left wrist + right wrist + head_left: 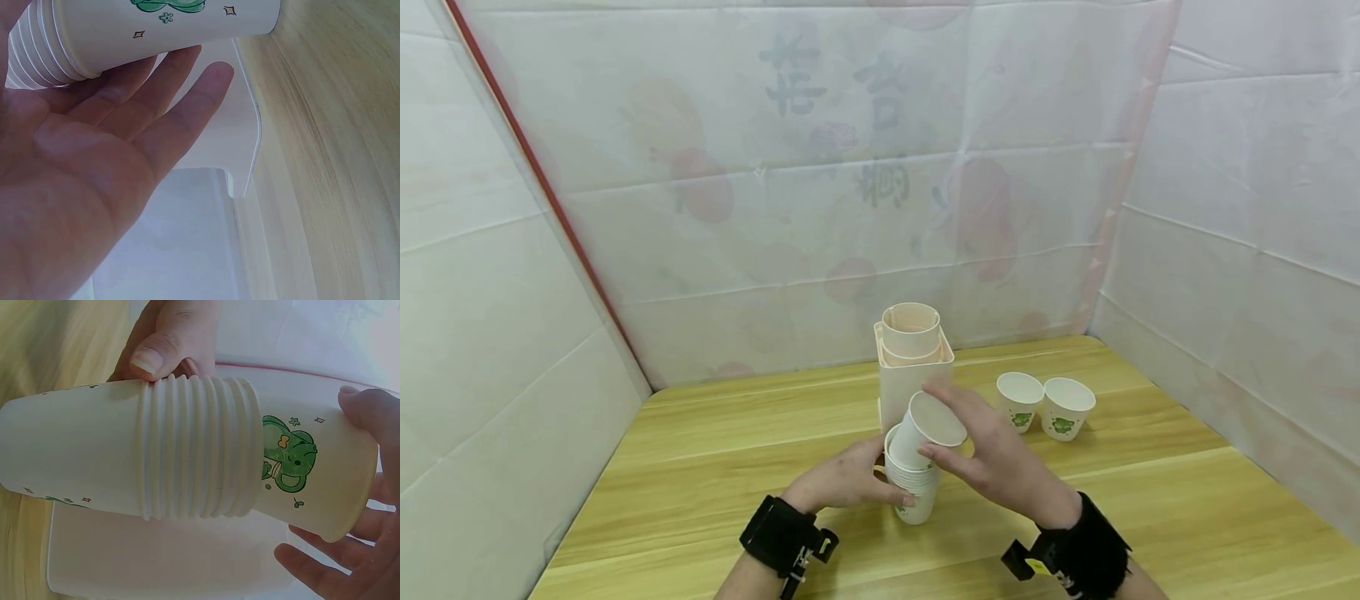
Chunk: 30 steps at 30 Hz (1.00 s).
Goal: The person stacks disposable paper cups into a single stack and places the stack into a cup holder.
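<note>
My left hand (pixel 842 482) holds a stack of white paper cups (pixel 921 502) upright over the table, thumb in front and fingers behind. In the left wrist view, the outstretched fingers (pixel 181 122) lie along the stack. My right hand (pixel 1000 457) grips a single paper cup (pixel 907 442) near its rim, thumb on one side and fingers on the other. This cup tilts to the right, its base inside the mouth of the top cup. A green bear print shows on the single cup (pixel 331 462) beyond the stacked rims (pixel 194 450) in the right wrist view.
Right behind the stack stands a cream box-shaped holder (pixel 897 387) with a round tube (pixel 912 343) rising from its top. Two paper cups (pixel 1019 392) stand side by side at the right. White sheeting (pixel 775 250) encloses the wooden table (pixel 737 433) at the back and sides.
</note>
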{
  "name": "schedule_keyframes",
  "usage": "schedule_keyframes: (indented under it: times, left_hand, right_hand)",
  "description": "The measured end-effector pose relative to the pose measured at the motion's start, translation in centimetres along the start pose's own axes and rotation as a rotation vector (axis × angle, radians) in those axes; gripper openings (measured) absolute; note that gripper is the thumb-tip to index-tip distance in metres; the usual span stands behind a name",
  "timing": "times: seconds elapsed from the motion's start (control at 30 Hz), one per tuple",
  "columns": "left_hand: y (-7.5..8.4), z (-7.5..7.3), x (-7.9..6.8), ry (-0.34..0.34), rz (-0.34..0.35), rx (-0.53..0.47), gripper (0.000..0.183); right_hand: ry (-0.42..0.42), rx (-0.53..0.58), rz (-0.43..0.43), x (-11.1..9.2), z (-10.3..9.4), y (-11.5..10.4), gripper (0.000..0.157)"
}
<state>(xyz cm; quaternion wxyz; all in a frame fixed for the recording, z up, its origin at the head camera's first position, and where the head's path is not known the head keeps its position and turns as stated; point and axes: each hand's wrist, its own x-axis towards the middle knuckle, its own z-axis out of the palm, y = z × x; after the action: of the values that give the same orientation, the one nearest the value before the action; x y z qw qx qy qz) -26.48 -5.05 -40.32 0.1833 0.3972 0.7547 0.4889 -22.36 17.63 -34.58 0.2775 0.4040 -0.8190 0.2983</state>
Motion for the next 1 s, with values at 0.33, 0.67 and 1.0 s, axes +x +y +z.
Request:
schedule_keyframes:
  times: [0.33,0.67,1.0]
  left_hand:
    - [0.0,0.0,0.0,0.005,0.001,0.019,0.064]
    - [0.0,0.0,-0.1,0.015,-0.013,0.031,0.061]
    - [0.1,0.1,-0.1,0.01,-0.013,0.015,0.062]
  right_hand:
    - [-0.054,0.009,0.009,-0.1,0.6,0.0,0.06]
    - [-0.098,0.006,0.02,-0.4,1.4,0.1,0.053]
    - [-0.168,0.02,0.019,-0.5,1.9,0.1,0.049]
